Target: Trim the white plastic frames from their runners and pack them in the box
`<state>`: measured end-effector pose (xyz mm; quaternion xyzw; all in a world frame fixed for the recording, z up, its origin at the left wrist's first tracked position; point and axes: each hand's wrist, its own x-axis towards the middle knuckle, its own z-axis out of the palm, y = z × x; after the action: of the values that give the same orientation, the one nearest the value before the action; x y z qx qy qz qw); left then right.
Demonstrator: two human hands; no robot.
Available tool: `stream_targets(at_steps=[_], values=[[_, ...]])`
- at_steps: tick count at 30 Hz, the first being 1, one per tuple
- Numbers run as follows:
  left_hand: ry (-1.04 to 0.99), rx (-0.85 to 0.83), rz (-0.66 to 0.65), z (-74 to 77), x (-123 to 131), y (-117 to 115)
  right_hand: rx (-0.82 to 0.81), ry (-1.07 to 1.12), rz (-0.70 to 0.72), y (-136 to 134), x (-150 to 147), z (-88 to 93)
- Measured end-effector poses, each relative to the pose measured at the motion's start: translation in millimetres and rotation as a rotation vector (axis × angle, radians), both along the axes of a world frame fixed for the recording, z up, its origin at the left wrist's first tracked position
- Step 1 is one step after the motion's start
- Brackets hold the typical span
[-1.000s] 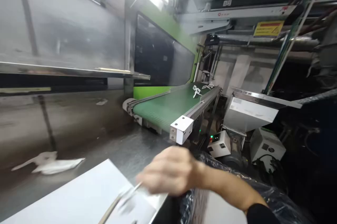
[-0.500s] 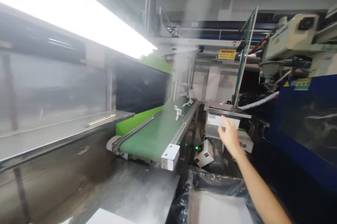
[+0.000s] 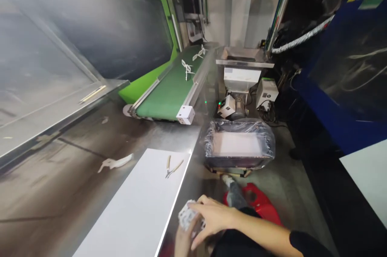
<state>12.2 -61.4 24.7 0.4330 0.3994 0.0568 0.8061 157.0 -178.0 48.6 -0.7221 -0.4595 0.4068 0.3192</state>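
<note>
A bunch of small white-and-grey pieces [image 3: 186, 216] is held low at the table's edge, blurred, so its kind cannot be made out. My right hand [image 3: 213, 213] reaches over it from the right with fingers curved around its side. From below, my left hand [image 3: 183, 239] grips the same bunch, partly covered by the right. On the white sheet [image 3: 133, 204] to the left lie cutting pliers [image 3: 172, 168] with spread tan handles. Beside the sheet rests a whitish, crumpled strip [image 3: 115, 162] on the metal table.
A green conveyor belt [image 3: 166, 98] carries white plastic parts [image 3: 186, 69] at its far end. A plastic-lined bin [image 3: 242, 160] stands right of the table. Behind it is a hopper machine [image 3: 242, 75]. A red stool [image 3: 261, 204] is near my leg.
My view has tilted downward. My right hand, stretched out toward the hopper before, is now low at the table's edge on the bunch of pieces. My left hand has come into view.
</note>
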Motion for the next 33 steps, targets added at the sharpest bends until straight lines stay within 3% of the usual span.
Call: stream_targets(at_steps=[2,5,10,15,18,21,25,29,33], values=[[0.022,-0.190,0.061,-2.4,9,-29,-0.047,-0.122,0.022,-8,7,-0.7],[0.014,-0.345,0.116,0.4,42,-59,-0.027,-0.081,-0.056,-29,39,-1.3],[-0.089,-0.320,0.131,6.7,123,-85,0.025,0.033,-0.103,-63,126,0.3],[-0.155,-0.296,0.154,0.0,215,-116,0.061,0.126,-0.196,-92,214,-0.6],[-0.129,-0.319,0.132,-6.2,248,-125,0.069,0.225,-0.257,-105,248,-11.2],[-0.059,-0.356,0.073,-16.7,264,-117,0.025,0.386,-0.328,-109,263,-34.3],[0.064,-0.387,-0.037,-39.9,286,-90,-0.082,0.549,-0.522,-103,266,-76.4],[0.126,-0.437,-0.165,-71.4,324,-59,-0.138,0.604,-0.682,-93,276,-111.0],[0.162,-0.484,-0.256,-109.3,359,-32,-0.090,0.776,-0.730,-77,299,-131.6]])
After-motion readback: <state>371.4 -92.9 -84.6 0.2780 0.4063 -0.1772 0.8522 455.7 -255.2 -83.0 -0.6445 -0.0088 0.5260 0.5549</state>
